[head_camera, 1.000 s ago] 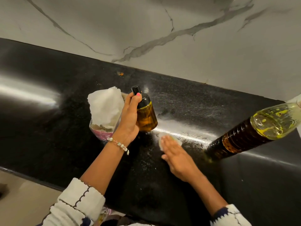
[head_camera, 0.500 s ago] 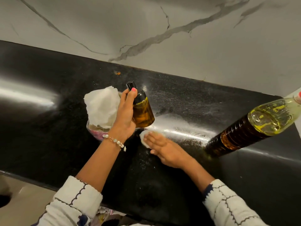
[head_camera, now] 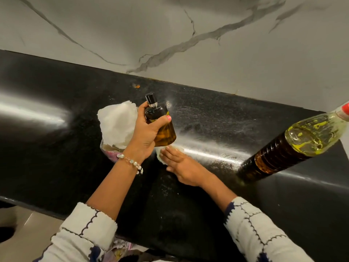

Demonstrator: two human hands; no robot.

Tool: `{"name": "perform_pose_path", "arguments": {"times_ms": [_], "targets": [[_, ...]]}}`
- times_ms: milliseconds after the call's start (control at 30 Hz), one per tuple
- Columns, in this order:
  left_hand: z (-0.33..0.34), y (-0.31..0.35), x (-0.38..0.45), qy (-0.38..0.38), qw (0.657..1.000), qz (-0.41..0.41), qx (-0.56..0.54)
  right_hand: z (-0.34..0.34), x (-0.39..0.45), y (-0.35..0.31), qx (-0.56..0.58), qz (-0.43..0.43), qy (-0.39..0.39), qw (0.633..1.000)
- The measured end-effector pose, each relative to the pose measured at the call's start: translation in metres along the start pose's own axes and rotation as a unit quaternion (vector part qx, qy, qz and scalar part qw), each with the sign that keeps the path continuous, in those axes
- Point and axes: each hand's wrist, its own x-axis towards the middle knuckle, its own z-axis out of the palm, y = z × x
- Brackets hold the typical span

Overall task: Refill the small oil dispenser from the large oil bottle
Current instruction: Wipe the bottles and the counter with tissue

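Bare black counter point(head_camera: 56, 140) open at left, tissue pack point(head_camera: 117, 127) mid-counter, large oil bottle point(head_camera: 294, 146) blocking the right

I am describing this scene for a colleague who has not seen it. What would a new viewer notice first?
First the small oil dispenser, dark-capped and full of amber oil, which the left hand grips above the black counter at the centre. Just below it the right hand presses flat on a white tissue. At the right stands the large oil bottle, with a heap of white tissue left of the dispenser.
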Motion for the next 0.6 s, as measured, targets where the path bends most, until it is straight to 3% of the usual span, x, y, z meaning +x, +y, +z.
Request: {"name": "perform_pose_path", "arguments": {"times_ms": [100, 233, 300, 367, 467, 533, 600], "targets": [[0.004, -0.005, -0.001, -0.007, 0.999, -0.001, 0.032, -0.021, -0.033, 0.037, 0.025, 0.052, 0.026, 0.998], [0.012, -0.017, -0.005, -0.013, 0.997, 0.011, 0.069, -0.043, -0.066, 0.092, 0.006, 0.312, 0.128, 0.941], [0.017, -0.021, -0.005, -0.022, 0.995, 0.027, 0.097, -0.036, -0.058, 0.083, -0.046, 0.402, 0.144, 0.903], [0.022, -0.025, -0.004, -0.028, 0.992, 0.041, 0.116, -0.02, -0.043, 0.052, -0.056, 0.422, 0.146, 0.893], [0.028, -0.03, 0.0, -0.054, 0.989, 0.062, 0.127, 0.01, -0.03, -0.004, 0.016, 0.309, 0.155, 0.938], [0.033, -0.037, 0.002, -0.078, 0.983, 0.073, 0.146, 0.011, -0.038, -0.037, 0.017, 0.157, 0.072, 0.985], [0.038, -0.045, 0.001, -0.096, 0.978, 0.081, 0.164, 0.003, -0.053, -0.029, -0.001, 0.043, 0.017, 0.999]]}}
